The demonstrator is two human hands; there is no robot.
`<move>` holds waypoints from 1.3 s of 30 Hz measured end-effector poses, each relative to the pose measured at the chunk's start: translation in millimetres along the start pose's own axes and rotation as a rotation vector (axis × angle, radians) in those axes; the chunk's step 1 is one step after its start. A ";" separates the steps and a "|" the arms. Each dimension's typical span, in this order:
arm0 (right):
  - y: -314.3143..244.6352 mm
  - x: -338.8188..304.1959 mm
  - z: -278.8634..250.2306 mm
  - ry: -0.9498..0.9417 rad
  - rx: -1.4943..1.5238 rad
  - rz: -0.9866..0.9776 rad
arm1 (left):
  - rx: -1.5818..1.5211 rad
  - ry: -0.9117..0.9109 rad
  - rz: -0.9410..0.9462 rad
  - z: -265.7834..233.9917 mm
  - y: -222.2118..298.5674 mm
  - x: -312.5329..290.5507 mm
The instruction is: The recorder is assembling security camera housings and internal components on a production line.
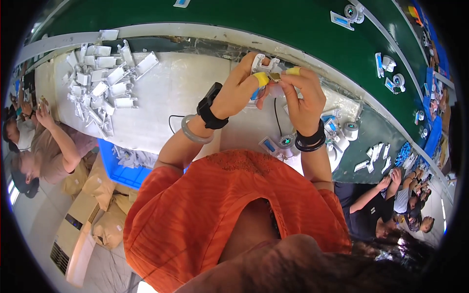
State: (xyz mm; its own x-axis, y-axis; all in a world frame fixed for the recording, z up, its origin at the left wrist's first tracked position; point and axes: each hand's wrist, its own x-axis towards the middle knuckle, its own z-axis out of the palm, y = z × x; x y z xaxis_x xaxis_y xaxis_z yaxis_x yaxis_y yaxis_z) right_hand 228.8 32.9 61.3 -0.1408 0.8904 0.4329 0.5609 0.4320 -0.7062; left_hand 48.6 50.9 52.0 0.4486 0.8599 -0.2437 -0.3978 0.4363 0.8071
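Note:
Over the worktable, both my hands come together near the conveyor's edge. My left hand (244, 91), with a yellow covering on a finger, is closed round a white plastic part (259, 62) that shows a bit of blue below. My right hand (305, 95), also with a yellow finger covering, pinches a small brass-coloured piece (274, 77) against that part. Fingers hide much of both pieces, so I cannot tell whether they are joined. Near my right wrist lie white devices with blue faces, such as a round-headed one (351, 130).
At the left is a heap of white plastic brackets (105, 80). A blue bin (116, 171) of white parts stands below the table. The green conveyor (220, 14) carries several devices. Co-workers sit to the left and right; more white parts (375, 157) lie at the right.

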 end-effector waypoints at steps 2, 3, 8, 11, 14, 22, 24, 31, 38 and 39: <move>1.6 -0.2 2.0 0.006 0.003 -0.010 | 0.136 -0.056 0.034 -0.1 2.2 -0.2; 2.5 -0.5 2.7 0.016 0.005 -0.023 | 0.133 -0.055 0.031 -0.4 0.9 0.2; 6.3 -1.6 6.4 0.019 0.007 -0.038 | 0.117 -0.127 0.070 -4.6 -6.3 1.0; 6.5 -1.4 6.8 0.023 0.004 -0.057 | 0.170 -0.119 0.082 -3.6 -2.6 -1.4; 6.9 -2.5 6.7 0.024 0.002 -0.079 | 0.173 -0.072 0.091 -1.2 -6.8 -2.6; 7.4 -3.9 11.3 0.016 0.000 -0.081 | 0.276 -0.095 0.101 -7.7 -9.0 -4.5; 8.0 -3.3 11.3 0.006 -0.029 -0.096 | 0.240 -0.085 0.114 -9.3 -10.2 -5.5; 8.3 -7.7 11.2 -0.024 -0.032 -0.065 | 0.489 -0.129 0.163 -6.1 -1.3 -5.2; 9.1 -11.4 16.0 -0.008 0.061 0.040 | 0.488 -0.129 0.131 -8.8 -4.9 -3.8; 9.7 -11.9 16.5 -0.001 0.075 0.049 | 0.487 -0.128 0.129 -8.5 -5.6 -3.7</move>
State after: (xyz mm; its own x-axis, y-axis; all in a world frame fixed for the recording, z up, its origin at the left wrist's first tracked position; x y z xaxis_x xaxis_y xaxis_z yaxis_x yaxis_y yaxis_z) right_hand 222.5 28.9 40.1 -0.1158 0.9110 0.3959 0.5042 0.3973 -0.7668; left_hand 42.3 47.5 43.8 0.5266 0.8461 -0.0825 -0.0518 0.1288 0.9903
